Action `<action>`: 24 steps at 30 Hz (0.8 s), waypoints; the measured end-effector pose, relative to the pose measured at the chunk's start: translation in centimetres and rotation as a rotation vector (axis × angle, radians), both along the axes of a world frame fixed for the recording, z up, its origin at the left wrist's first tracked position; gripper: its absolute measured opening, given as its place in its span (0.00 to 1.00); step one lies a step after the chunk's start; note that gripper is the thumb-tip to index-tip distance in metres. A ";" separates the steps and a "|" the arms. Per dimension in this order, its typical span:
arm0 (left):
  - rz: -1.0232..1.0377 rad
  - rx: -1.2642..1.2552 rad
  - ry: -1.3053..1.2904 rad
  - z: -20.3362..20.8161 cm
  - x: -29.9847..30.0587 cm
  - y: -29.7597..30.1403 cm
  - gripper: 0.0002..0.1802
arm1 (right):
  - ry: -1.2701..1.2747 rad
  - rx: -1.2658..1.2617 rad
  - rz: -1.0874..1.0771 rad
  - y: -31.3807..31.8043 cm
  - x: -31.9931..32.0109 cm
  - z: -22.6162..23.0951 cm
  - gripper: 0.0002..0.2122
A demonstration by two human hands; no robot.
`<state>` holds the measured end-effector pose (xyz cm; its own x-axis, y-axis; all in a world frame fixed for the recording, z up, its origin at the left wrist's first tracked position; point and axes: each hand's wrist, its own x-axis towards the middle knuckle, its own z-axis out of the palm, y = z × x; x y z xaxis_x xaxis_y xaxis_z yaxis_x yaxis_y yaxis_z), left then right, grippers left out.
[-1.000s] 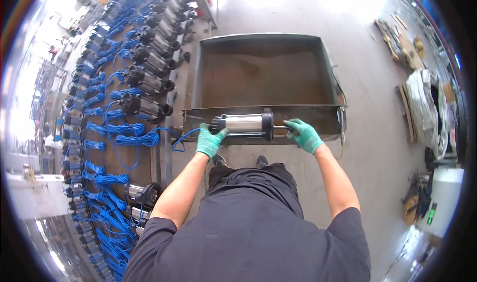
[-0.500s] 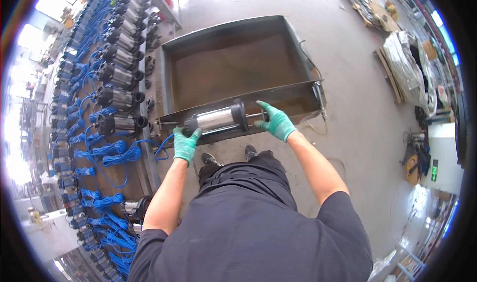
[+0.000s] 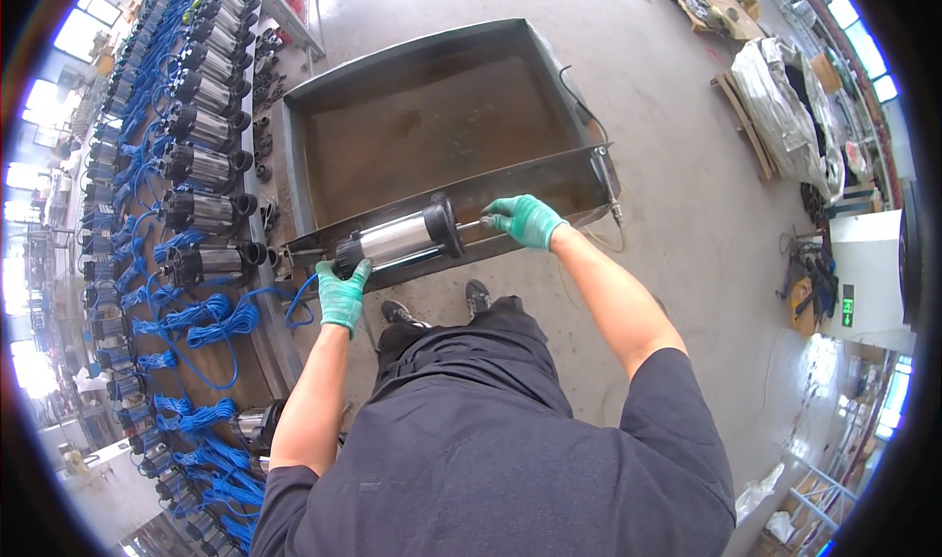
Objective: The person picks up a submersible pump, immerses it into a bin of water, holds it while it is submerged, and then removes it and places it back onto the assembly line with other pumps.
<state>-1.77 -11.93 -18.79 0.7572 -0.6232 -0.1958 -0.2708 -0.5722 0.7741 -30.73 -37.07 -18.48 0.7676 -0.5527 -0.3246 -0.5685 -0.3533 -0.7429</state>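
A submersible pump (image 3: 397, 238), with a bright steel body and black ends, lies slantwise over the near ledge of a water tank (image 3: 549, 179). My left hand (image 3: 341, 297), in a green glove, grips its black left end with the thumb on top. From that end runs a blue cable (image 3: 302, 312). A thin metal rod (image 3: 474, 225) sticks out from the pump's right end. My gloved right hand (image 3: 530, 221) is closed at the rod's outer end, its fingers hiding the tip.
Rows of similar pumps (image 3: 201, 263) and coiled blue cables (image 3: 224, 321) fill a rack on the left. A hose with a metal fitting (image 3: 615, 213) hangs at the tank's right corner. Far right stands a pallet with a silvery sheet (image 3: 785, 115).
The view has shifted, moving the scene slightly left and up. My right fingers, spread around a dark fitting earlier, are now drawn together at the rod's end. My left hand keeps its grip.
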 end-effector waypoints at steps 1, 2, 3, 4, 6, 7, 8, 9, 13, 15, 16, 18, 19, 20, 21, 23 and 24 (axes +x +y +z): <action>-0.006 0.000 0.002 0.0 0.1 0.0 0.33 | 0.002 0.000 -0.006 0.0 -0.1 -0.1 0.17; -0.021 0.002 0.030 0.0 0.2 0.0 0.32 | 0.013 -0.011 -0.017 0.1 -0.3 -0.2 0.18; -0.033 0.001 0.056 0.0 0.2 -0.1 0.32 | 0.023 -0.025 -0.025 0.1 -0.4 -0.3 0.18; -0.035 0.003 0.063 0.3 0.2 -0.1 0.32 | 0.025 -0.026 -0.028 0.2 -0.8 -0.1 0.18; -0.030 0.004 0.066 -0.2 0.6 0.1 0.32 | -0.145 -0.504 -0.240 0.2 -2.9 0.5 0.21; -0.021 0.007 0.068 -0.2 0.7 0.3 0.32 | -0.211 -0.668 -0.364 -0.4 -4.6 0.6 0.25; -0.023 0.017 0.061 -0.3 0.8 0.5 0.32 | -0.206 -0.778 -0.546 -1.1 -6.4 -0.1 0.24; -0.025 0.015 0.067 -0.1 0.7 0.3 0.32 | -0.106 -0.800 -0.696 -1.9 -9.2 -1.8 0.26; -0.052 0.056 0.061 0.4 0.6 0.0 0.33 | 0.235 -0.254 -1.029 -3.5 -16.0 -8.0 0.35; -0.047 0.058 0.067 0.6 0.6 -0.1 0.33 | 0.287 -0.232 -0.969 -5.0 -14.9 -6.8 0.35; -0.045 0.052 0.068 0.9 0.5 -0.1 0.33 | 0.343 -0.207 -0.916 -5.8 -14.3 -5.9 0.35; -0.036 0.050 0.065 1.3 0.5 0.1 0.33 | 0.093 -0.098 -0.970 -8.0 -11.9 -4.3 0.30; -0.041 0.061 0.057 1.3 0.6 0.1 0.33 | -0.001 0.064 -1.005 -8.8 -10.1 -2.2 0.30; -0.054 0.074 0.053 1.2 0.6 -0.1 0.33 | -0.026 0.023 -1.043 -9.9 -9.5 -2.5 0.30; -0.056 0.076 0.057 1.1 0.7 -0.2 0.33 | -0.053 -0.019 -1.078 -11.0 -9.0 -3.2 0.30; -0.084 0.123 0.049 0.9 1.0 -0.3 0.33 | -0.018 -0.300 -0.998 -11.6 -9.5 -5.7 0.24; -0.065 0.130 0.042 0.8 1.3 -0.2 0.33 | 0.030 -0.295 -0.904 -10.8 -8.4 -4.8 0.20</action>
<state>-0.49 -12.12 -17.98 0.7053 -0.6383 -0.3083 -0.2798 -0.6503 0.7062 -39.17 -47.82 -23.24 0.0025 -0.9960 -0.0896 -0.7362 0.0588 -0.6743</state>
